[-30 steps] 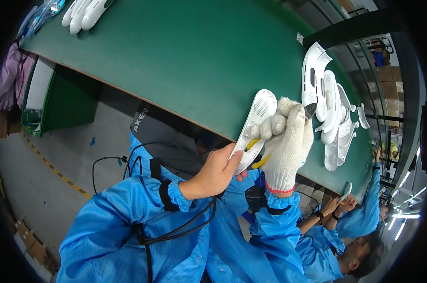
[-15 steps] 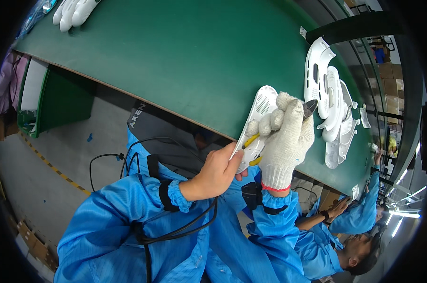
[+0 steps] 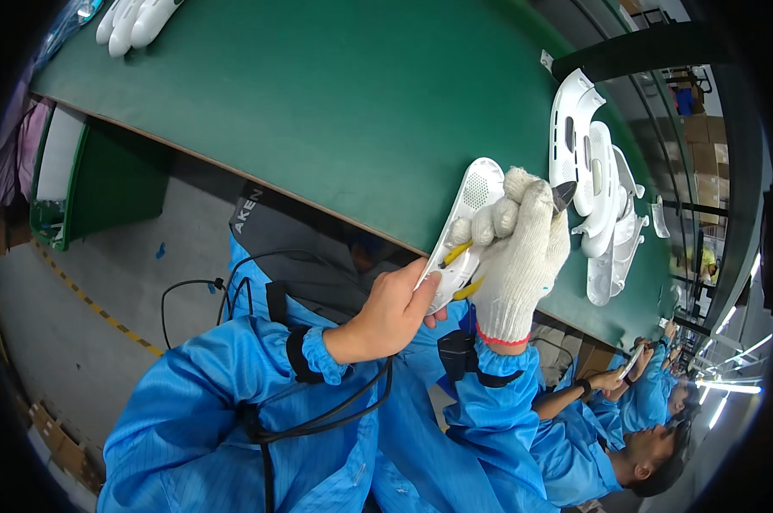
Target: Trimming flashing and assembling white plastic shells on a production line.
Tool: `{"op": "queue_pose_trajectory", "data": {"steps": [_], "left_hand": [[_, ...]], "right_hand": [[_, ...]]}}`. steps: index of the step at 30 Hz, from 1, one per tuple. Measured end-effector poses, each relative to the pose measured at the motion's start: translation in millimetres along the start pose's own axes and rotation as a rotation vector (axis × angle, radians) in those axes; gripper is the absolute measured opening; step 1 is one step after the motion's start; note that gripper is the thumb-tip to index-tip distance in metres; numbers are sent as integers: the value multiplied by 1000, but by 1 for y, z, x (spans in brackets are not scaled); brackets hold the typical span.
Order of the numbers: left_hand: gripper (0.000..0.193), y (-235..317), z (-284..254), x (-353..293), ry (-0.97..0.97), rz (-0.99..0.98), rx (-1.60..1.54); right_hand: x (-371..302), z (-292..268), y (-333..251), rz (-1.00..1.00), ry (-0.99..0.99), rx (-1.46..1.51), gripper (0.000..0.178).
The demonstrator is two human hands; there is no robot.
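My bare left hand (image 3: 385, 312) grips the near end of a long white plastic shell (image 3: 478, 190), which has a perforated far end. The shell is tilted over the green table's front edge. Against its right side, my gloved right hand (image 3: 519, 248) is closed around a hand tool like pliers, with two yellow handles (image 3: 460, 253) poking out toward the shell. The tool's dark pointed head (image 3: 563, 196) sticks out beside the thumb, away from the shell. My right fingers hide the tool's middle and part of the shell.
Several white plastic shells (image 3: 600, 184) lie in a pile on the right of the green table (image 3: 318, 111). More white parts (image 3: 138, 24) rest at the far left. A green bin (image 3: 117, 175) stands below the table's left side. Co-workers in blue (image 3: 574, 462) sit at the right.
My right hand has shifted very slightly, and more of the lower yellow handle shows. My left hand and the shell have hardly moved. At right, a co-worker's hands now hold a pale piece.
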State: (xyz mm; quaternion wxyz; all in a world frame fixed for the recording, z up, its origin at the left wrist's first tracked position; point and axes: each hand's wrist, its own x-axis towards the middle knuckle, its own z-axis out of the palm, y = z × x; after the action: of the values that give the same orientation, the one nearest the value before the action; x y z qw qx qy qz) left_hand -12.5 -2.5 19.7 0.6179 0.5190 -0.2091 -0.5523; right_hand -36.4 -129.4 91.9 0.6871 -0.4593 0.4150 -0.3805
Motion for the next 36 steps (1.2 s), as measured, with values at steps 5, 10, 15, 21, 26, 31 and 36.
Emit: {"op": "queue_pose_trajectory", "data": {"steps": [5, 10, 15, 21, 26, 31, 36], "left_hand": [[32, 4, 2, 0, -4, -10, 32], [31, 1, 5, -1, 48, 37, 50], [31, 5, -1, 1, 12, 31, 57], [32, 7, -2, -1, 21, -8, 86], [32, 10, -1, -2, 19, -12, 157], [28, 3, 1, 0, 83, 24, 172], [29, 7, 0, 0, 60, 49, 182]], "right_hand": [[0, -3, 4, -35, 26, -53, 31], [5, -4, 8, -122, 57, -73, 25], [17, -20, -12, 79, -166, -3, 30], [12, -17, -5, 39, -117, -67, 27], [10, -16, -4, 1, -83, -98, 26], [11, -15, 3, -28, -22, -208, 30], [15, -19, -3, -8, -67, -110, 29]]}}
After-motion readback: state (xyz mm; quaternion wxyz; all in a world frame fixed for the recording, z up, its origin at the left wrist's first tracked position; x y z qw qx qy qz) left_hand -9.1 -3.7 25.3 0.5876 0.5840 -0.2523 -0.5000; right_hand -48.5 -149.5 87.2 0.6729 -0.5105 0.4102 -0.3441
